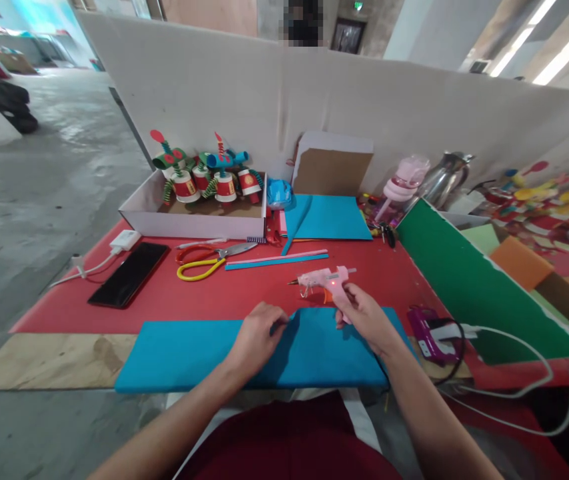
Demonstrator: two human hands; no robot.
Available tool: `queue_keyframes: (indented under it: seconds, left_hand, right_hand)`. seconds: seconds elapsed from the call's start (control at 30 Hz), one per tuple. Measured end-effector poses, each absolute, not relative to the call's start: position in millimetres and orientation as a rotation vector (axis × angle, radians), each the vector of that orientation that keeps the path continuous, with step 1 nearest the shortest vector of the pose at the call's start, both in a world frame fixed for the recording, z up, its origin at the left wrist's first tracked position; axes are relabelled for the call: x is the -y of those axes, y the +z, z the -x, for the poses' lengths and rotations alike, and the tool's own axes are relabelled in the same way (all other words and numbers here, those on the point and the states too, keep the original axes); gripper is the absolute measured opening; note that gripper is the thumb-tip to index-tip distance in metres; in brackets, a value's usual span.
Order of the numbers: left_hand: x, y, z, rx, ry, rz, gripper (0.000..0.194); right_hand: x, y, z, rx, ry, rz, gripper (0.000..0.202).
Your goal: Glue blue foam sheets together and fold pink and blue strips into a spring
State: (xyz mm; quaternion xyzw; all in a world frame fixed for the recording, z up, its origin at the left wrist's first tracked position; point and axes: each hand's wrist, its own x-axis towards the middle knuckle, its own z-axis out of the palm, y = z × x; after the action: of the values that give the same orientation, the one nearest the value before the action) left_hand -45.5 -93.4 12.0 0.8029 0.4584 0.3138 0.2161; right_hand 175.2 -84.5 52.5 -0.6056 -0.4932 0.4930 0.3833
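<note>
My right hand (364,317) is closed around the handle of a pink hot glue gun (332,283). Its nozzle points left, and a small red light glows on its body. A long blue sheet or covered board (179,353) lies along the table's front edge, beneath both hands. My left hand (259,333) rests over its middle with fingers curled together near the far edge; what the fingertips pinch, if anything, is hidden. Just beyond lie narrow pink and blue paper strips (277,261) and a pair of scissors (214,257) with red and yellow handles.
At the left lie a black phone (128,275) and white charger (125,241). Behind, an open box (189,225) holds several paper-cup figures. Blue paper sheets (337,217) lie beside it. At right are a purple power strip (429,333), loose cables and a green board (474,287).
</note>
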Motion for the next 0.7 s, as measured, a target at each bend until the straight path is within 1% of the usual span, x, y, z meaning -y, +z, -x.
queue_keyframes:
  seconds: [0.07, 0.17, 0.3, 0.4, 0.53, 0.6, 0.7]
  left_hand:
    - [106, 8, 41, -1.23, 0.926, -2.426, 0.021]
    - [125, 4, 34, -1.16, 0.856, -2.756, 0.023]
    - [140, 1, 28, -1.155, 0.762, -2.934, 0.026]
    - [145, -2, 26, -1.192, 0.769, -2.914, 0.028]
    - [144, -2, 28, -1.257, 0.776, -2.828, 0.024]
    - [138, 3, 33, -1.442, 0.749, -2.73, 0.022]
    - [122, 13, 40, -1.808, 0.566, -2.517, 0.021]
  right_hand:
    - [83, 52, -174, 1.335, 1.19, 1.588, 0.042]
    - [81, 54, -177, 1.509, 1.065, 1.642, 0.038]
    - [85, 65, -182, 1.913, 0.74, 1.608, 0.023]
    - [91, 75, -183, 2.113, 0.563, 1.568, 0.016]
    - [97, 81, -181, 2.186, 0.506, 1.579, 0.015]
    - [99, 82, -180, 2.156, 0.487, 1.599, 0.014]
    - [99, 81, -179, 2.07, 0.458, 1.645, 0.013]
